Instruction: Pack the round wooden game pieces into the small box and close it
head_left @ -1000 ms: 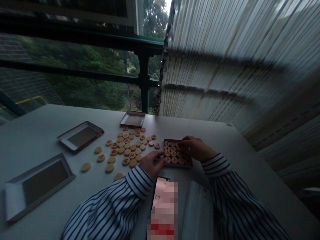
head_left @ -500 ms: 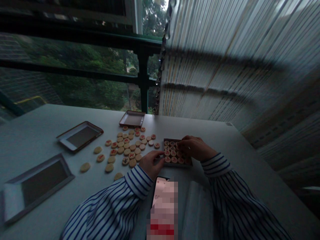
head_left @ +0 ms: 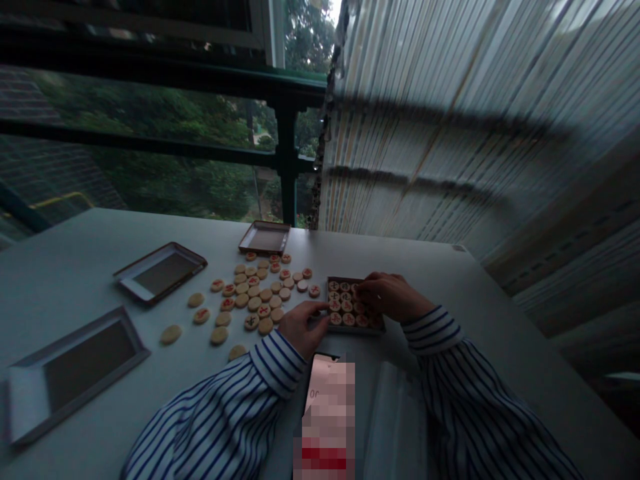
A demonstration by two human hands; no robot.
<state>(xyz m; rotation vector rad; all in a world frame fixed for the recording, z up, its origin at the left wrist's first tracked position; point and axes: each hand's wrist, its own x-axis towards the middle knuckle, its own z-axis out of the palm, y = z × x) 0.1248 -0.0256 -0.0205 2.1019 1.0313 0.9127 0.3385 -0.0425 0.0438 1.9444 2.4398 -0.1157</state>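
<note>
Discs [head_left: 349,320] are apparently being seated in the box [head_left: 357,330]: left hand [head_left: 303,329] at nine o'clock, grip slightly parted; right hand [head_left: 393,295] at three, hold indiscernible; next calls for light fingertips.

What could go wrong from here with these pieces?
The right hand is over the box and might knock its rows of pieces out of line. The left hand is at the box's left edge, so an uneven push could shift it. The left sleeve lies close beside a loose piece and could brush it aside.
</note>
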